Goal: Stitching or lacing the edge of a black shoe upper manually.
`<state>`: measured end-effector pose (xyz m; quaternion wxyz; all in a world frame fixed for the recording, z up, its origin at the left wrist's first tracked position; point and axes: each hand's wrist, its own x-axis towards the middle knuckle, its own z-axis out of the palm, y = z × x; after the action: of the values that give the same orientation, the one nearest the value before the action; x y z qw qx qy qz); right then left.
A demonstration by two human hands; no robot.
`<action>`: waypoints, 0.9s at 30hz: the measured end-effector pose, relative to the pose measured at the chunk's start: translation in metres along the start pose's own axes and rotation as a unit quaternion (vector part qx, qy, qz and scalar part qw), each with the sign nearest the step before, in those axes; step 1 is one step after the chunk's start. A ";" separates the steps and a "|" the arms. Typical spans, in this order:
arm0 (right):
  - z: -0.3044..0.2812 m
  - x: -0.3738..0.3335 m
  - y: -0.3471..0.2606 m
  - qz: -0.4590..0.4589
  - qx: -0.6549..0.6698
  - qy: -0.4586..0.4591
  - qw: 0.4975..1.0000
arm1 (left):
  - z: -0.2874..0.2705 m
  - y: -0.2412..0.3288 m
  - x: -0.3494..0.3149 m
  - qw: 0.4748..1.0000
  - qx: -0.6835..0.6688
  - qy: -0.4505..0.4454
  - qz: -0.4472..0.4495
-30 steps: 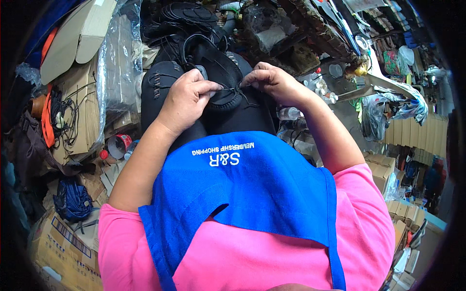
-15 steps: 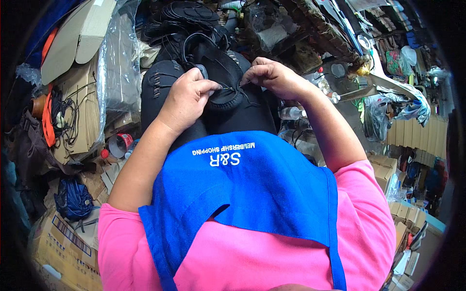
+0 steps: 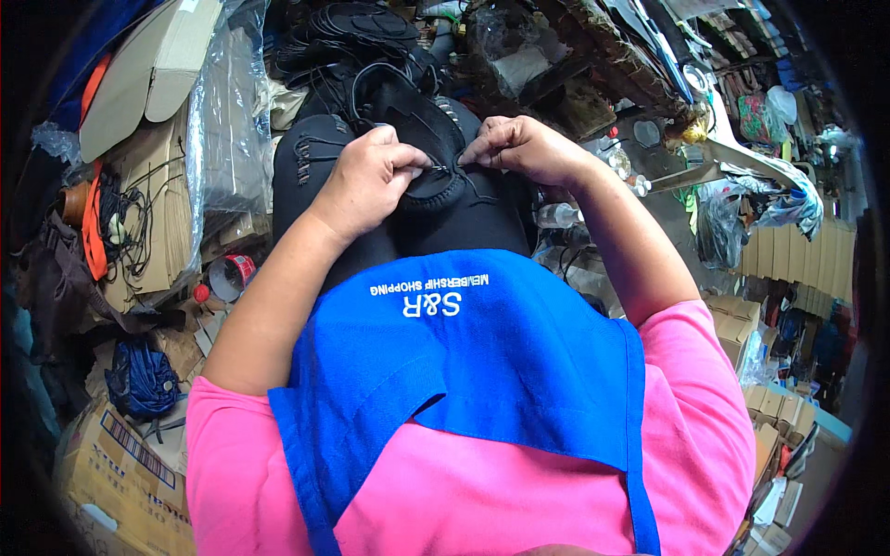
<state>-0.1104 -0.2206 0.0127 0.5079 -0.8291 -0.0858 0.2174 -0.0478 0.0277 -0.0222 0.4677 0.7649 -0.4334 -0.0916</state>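
We have the black, rounded, shoe-like piece with the corded, ridged edge (image 3: 434, 190) over our lap, between the two hands, its stitched rim toward six o'clock and its loop toward eleven. At its right side, the thin black cord (image 3: 477, 193) trails a loose end toward four o'clock. From nine o'clock our left hand (image 3: 369, 181) comes in, thumb and forefinger pinched tight on a slender piece (image 3: 439, 168); we cannot tell whether it is needle or cord. From three o'clock our right hand (image 3: 527, 153) is nearly closed too, fingertips together, seemingly on the cord beside the rim. To work this well, we judge, we should pinch close to the rim, draw both sides with even tension, lay each pass flat against the last, and keep the loose end out of the loop. Farther out, the bright blue cloth apron (image 3: 491, 343) lies at six o'clock, a clear plastic bottle (image 3: 558, 216) at four, a heap of flat black pieces (image 3: 357, 32) at eleven, and a tan cardboard sheet (image 3: 139, 88) between nine and ten.
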 end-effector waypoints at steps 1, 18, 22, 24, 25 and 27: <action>-0.001 0.002 -0.003 0.001 -0.011 -0.010 1.000 | -0.002 -0.001 0.004 1.000 0.001 0.001 0.000; 0.011 -0.009 -0.001 -0.007 -0.021 0.027 0.999 | -0.003 0.011 0.007 0.994 0.086 -0.015 0.057; 0.015 -0.014 0.000 -0.014 -0.066 0.039 0.997 | 0.001 0.023 -0.005 0.990 0.114 0.025 0.079; 0.020 -0.020 -0.005 0.007 -0.070 0.087 0.994 | 0.003 0.026 -0.013 0.988 0.131 0.040 0.076; 0.024 -0.021 -0.005 0.039 -0.043 0.099 0.993 | 0.001 0.025 -0.019 0.995 0.098 0.030 -0.002; 0.029 -0.018 0.002 0.054 0.054 0.100 0.992 | 0.000 0.023 -0.020 0.994 0.067 0.024 -0.081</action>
<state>-0.1397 -0.2043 0.0044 0.5459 -0.8212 0.0217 0.1649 -0.0735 0.0389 -0.0087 0.4171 0.8289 -0.3637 -0.0813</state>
